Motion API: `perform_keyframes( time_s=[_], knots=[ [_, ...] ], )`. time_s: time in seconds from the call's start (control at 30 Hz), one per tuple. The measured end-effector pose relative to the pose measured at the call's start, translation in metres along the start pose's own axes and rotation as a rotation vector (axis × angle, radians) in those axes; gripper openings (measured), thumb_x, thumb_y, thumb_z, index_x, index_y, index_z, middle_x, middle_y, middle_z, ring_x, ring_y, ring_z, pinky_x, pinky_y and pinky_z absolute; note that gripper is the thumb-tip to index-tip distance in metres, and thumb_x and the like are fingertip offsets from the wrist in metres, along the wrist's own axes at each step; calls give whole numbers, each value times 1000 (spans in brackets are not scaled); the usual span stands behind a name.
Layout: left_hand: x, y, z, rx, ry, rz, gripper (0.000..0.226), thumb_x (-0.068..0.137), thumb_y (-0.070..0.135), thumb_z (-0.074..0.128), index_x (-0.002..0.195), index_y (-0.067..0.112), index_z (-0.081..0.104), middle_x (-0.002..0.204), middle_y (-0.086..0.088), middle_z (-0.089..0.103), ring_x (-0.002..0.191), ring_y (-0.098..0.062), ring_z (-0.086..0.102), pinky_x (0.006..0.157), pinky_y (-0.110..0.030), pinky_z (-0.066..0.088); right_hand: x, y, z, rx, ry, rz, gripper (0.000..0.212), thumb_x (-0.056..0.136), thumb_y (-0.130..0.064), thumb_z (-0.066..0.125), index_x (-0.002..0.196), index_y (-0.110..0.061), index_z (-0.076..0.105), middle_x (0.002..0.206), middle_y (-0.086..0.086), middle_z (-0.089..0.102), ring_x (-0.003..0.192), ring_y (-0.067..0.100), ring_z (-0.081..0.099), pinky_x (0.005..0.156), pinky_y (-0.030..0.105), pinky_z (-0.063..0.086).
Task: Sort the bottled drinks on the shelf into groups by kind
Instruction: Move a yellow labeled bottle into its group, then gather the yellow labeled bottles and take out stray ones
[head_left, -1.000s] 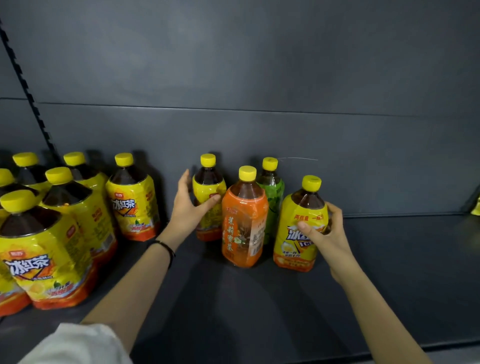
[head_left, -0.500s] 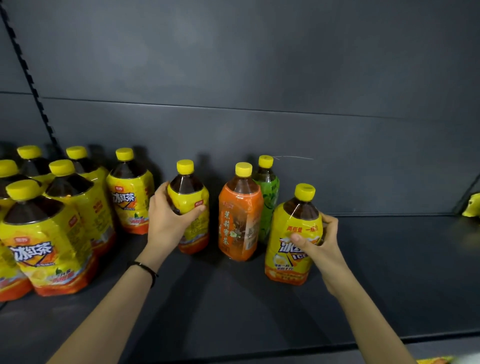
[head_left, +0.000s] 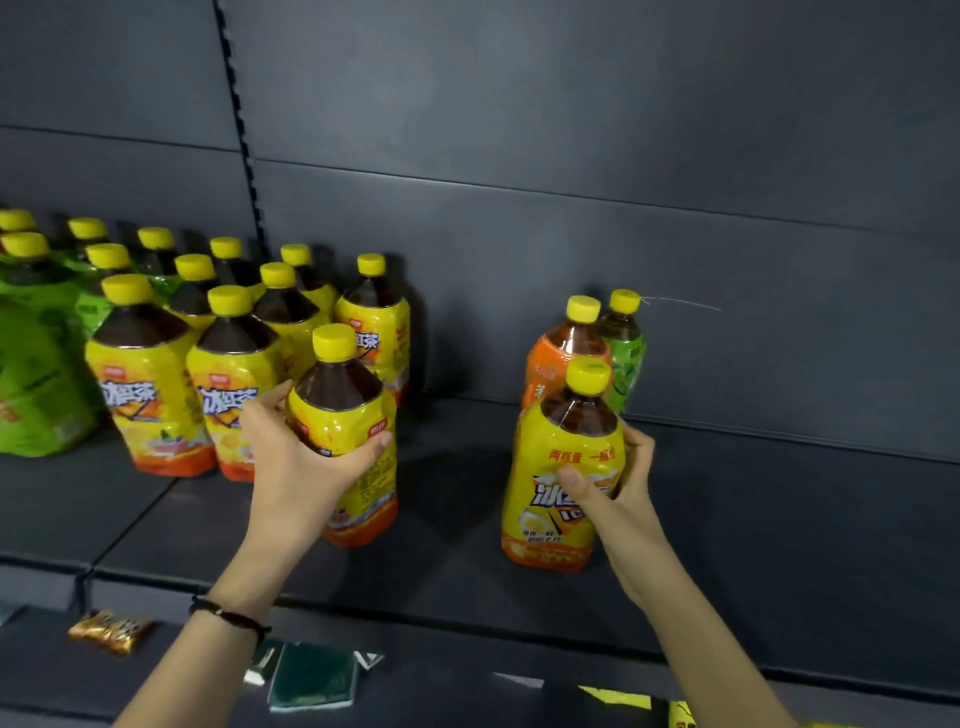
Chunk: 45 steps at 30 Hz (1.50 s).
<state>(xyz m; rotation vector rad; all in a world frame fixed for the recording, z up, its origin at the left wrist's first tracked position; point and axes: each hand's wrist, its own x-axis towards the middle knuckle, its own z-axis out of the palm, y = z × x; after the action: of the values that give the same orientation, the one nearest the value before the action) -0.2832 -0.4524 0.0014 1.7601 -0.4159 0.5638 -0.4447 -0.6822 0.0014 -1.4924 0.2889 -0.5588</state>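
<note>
My left hand (head_left: 296, 462) grips a yellow-labelled iced tea bottle (head_left: 348, 415) near the shelf's front, just right of a group of several matching yellow bottles (head_left: 150, 395). My right hand (head_left: 618, 488) grips a second yellow iced tea bottle (head_left: 563, 467) at mid-label. Directly behind that one stand an orange-labelled bottle (head_left: 550, 364) and a green-labelled bottle (head_left: 626, 358), both against the back wall. All bottles have yellow caps.
Green-labelled bottles (head_left: 36, 374) fill the far left. The dark shelf (head_left: 779, 519) stretches bare to the right. Below the shelf's front edge lie a snack packet (head_left: 111, 630) and dark green packs (head_left: 311, 680). A slotted upright (head_left: 241, 130) runs up the back wall.
My left hand has carried its yellow bottle away from the orange bottle, leftward and forward, close to the yellow group. My right hand has drawn its bottle forward. The view has shifted left.
</note>
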Motion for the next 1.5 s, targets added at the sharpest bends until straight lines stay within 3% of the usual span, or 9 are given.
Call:
perform_keyframes(
  time_s=[0.13,0.33,0.5,0.63,0.97,1.2,1.37,1.43,1.5],
  knots=[
    [0,-5,-25,4,15,3,95,53,19,92,125,-3,34,123,-14,37,120,-21,40,103,-41,39,3,6,37,-8,-36,-11,89,42,-65,84,115,-55,36,119,-8,63,103,6,66,81,29,54],
    [8,-17,-59,-7,-30,-14,105,48,47,85,127,1,33,125,-18,39,122,-25,44,101,-39,42,18,21,103,-115,-54,-111,93,64,-56,73,140,-47,20,142,-5,41,122,6,52,101,38,49],
    [12,-28,-82,-37,-7,-12,104,47,42,83,128,0,33,121,-5,35,116,-13,42,98,-15,36,54,33,159,-188,-39,-127,83,64,-65,69,128,-67,15,147,-6,30,135,15,37,109,47,39],
    [12,-36,-95,-31,-1,-7,106,46,44,83,128,3,31,122,-1,32,117,-15,42,98,-30,39,86,35,196,-183,-5,-103,91,80,-46,70,147,-44,9,146,-2,36,129,15,44,107,47,42],
    [15,-44,-108,-65,-19,-50,107,42,64,76,125,15,29,117,8,33,110,2,41,87,-9,37,117,31,234,-256,9,-65,93,88,-33,66,152,-33,-2,150,2,35,133,20,41,107,41,36],
    [15,-42,-99,-27,15,-60,101,43,70,75,123,32,27,125,0,36,121,-20,47,97,-39,47,107,22,226,-225,-124,-20,99,88,-33,65,150,-33,-13,154,1,26,138,19,33,112,43,31],
    [17,-31,-88,35,-30,-15,121,45,78,69,133,5,29,121,-1,33,115,-9,36,93,-26,37,59,2,223,-234,-61,-1,86,73,-73,58,146,-47,19,153,-13,25,140,11,26,110,40,35],
    [18,-29,-85,25,-80,15,120,45,75,66,133,2,30,120,1,30,116,-10,35,94,-23,35,28,-11,220,-176,-92,-90,62,77,-66,57,134,-50,38,143,-18,34,128,-4,36,97,22,40],
    [16,-34,-83,-23,-170,78,112,46,73,72,133,19,26,122,1,30,121,-14,37,98,-22,37,5,-21,218,-194,-183,-142,48,78,-62,63,123,-53,46,137,-20,41,117,-13,44,92,21,45]
  ],
)
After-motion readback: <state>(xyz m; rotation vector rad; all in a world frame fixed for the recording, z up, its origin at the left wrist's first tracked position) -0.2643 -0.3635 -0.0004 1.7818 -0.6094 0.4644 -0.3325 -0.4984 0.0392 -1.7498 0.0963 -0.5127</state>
